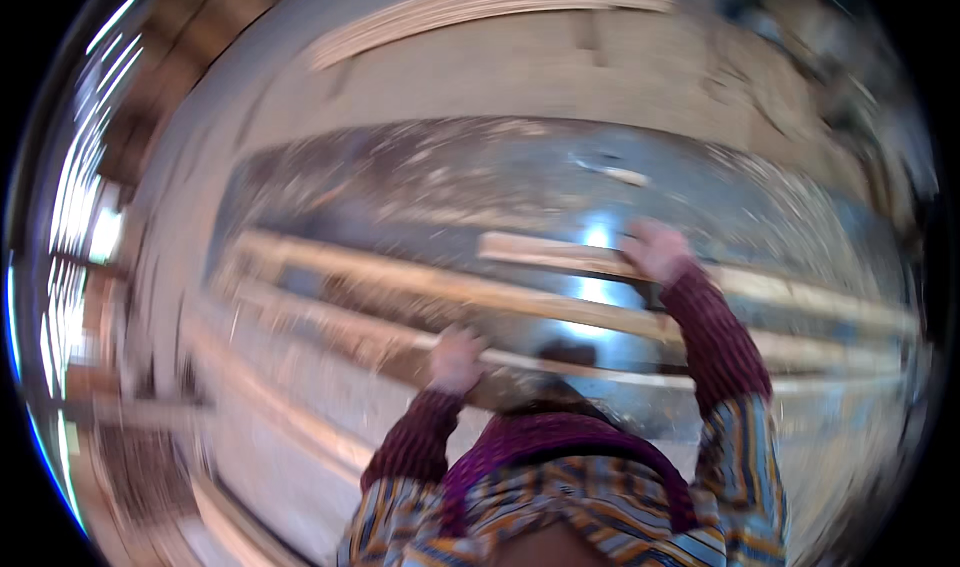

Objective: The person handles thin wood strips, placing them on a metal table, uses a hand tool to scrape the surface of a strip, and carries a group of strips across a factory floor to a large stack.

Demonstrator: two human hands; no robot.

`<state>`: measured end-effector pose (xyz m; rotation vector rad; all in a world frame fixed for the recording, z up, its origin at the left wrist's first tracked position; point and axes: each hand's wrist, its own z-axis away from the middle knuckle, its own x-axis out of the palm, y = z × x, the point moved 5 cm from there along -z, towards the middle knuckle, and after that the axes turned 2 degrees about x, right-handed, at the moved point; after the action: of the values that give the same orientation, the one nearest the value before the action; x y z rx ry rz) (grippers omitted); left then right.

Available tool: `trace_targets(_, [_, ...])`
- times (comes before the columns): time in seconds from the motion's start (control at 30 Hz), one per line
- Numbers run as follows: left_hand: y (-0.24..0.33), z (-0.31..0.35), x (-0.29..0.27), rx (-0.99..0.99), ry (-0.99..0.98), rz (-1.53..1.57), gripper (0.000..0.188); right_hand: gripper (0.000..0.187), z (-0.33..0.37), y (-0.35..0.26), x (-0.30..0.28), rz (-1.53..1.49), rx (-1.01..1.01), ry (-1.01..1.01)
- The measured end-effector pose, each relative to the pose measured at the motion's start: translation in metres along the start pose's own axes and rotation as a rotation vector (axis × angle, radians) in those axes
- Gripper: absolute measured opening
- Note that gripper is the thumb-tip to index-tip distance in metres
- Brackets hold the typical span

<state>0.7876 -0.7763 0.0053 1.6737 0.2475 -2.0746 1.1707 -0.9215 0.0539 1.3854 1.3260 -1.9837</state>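
Note:
Motion smears much of the view. My right hand (pixel 655 250) is closed over a pale wooden strip (pixel 545 252), whose left end sticks out past the fingers. Nearer to me, my left hand (pixel 458 360) is curled on the edge of a long, thin wooden strip (pixel 350 319); its fingers are blurred. Between the two hands runs a thicker wooden bar (pixel 450 285), slanting from the far left down to the right. All of these pieces lie across a dark, shiny work surface (pixel 400 149) strewn with wood shavings.
Beyond the dark surface, a bundle of long wooden strips (pixel 490 2) rests on the floor. A small pale-ended object (pixel 625 176) lies past my right hand. More wooden strips (pixel 285 407) are at the near left. Blurred clutter (pixel 800 57) fills the far right.

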Motion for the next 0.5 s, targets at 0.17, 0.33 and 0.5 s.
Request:
trace_targets(0.17, [-0.005,-0.009,-0.001,0.046,-0.111,-0.125,0.030,0.059,0.082,-0.043,0.054,0.231,-0.203,-0.032])
trace_targets(0.33, [-0.012,-0.001,0.015,0.033,-0.175,-0.142,0.030,0.069,0.093,-0.047,0.106,0.321,-0.142,-0.089])
trace_targets(0.5, [-0.004,-0.009,0.015,0.038,-0.121,-0.122,0.032,0.061,0.119,-0.060,0.104,0.317,-0.192,-0.115])
